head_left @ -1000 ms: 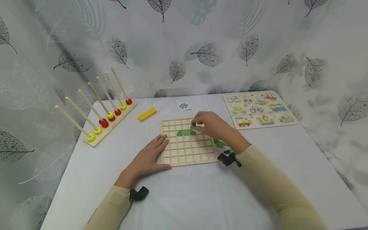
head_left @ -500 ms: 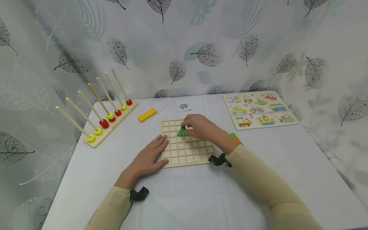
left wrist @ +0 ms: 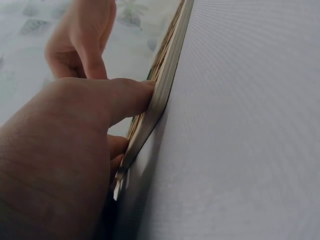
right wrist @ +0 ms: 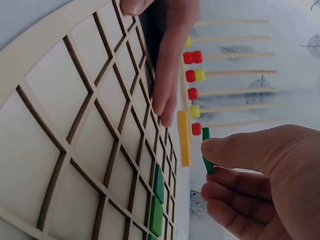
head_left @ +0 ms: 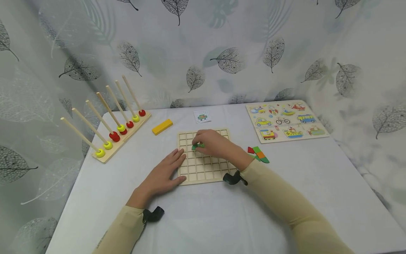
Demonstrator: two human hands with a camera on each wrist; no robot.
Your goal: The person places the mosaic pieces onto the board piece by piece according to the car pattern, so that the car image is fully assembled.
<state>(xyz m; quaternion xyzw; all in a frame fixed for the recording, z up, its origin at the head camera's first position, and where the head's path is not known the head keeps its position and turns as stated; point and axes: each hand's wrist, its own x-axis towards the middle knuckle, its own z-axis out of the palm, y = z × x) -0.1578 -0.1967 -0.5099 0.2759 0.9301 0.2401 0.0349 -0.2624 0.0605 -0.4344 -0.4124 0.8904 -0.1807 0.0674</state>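
Note:
In the right wrist view my right hand point(right wrist: 260, 170) pinches a small dark green tile point(right wrist: 208, 164) between thumb and fingers, a little off the board. The head view has this right hand point(head_left: 214, 144) over the upper left of a wooden grid board point(head_left: 203, 174). Beneath it, a dark green piece point(right wrist: 158, 185) and a lighter green square point(right wrist: 156, 216) lie in cells of the grid; more pieces there are partly hidden. My left hand point(head_left: 161, 173) rests along the board's left edge, fingers spread. In the left wrist view its thumb point(left wrist: 132, 95) touches the board's rim.
Right of the board lie loose red, green and orange pieces point(head_left: 258, 154). A small picture card point(head_left: 202, 116) and a yellow block point(head_left: 162, 126) sit behind it. A peg stand with beads point(head_left: 120, 139) stands at left, a vehicle puzzle board point(head_left: 287, 121) at back right.
My right hand has moved left across the board with the green tile, uncovering the loose pieces at the right. The left hand stays on the board's edge.

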